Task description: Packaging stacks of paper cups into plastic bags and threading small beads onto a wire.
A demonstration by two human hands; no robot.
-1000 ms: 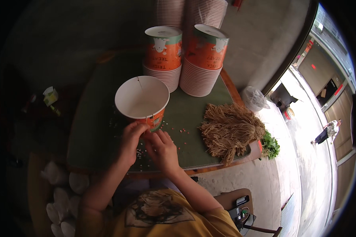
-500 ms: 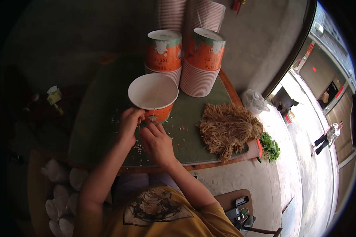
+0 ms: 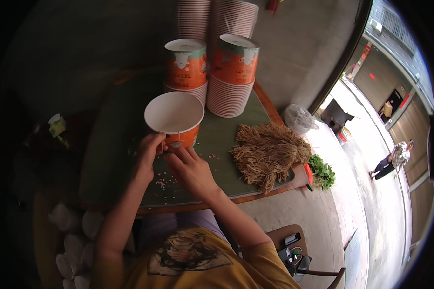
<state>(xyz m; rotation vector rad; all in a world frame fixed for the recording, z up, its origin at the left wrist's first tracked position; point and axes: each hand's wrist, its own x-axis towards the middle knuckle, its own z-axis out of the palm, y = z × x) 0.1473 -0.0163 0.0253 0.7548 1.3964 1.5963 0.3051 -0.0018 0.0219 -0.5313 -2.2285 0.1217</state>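
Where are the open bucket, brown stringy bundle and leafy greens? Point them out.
Open bucket point(image 3: 174, 114), head view: inner wall.
Brown stringy bundle point(image 3: 272, 155), head view: middle strands.
Leafy greens point(image 3: 321, 172), head view: middle leaves.

Bkt point(image 3: 190, 135) — base partly behind R hand point(image 3: 191, 169)

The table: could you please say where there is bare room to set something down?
Mostly bare: left of the open bucket, out to the edge of the table. A smaller patch lies between bucket and strands. Crowded: behind, with stacks; in front, with bits, left hand and right hand.
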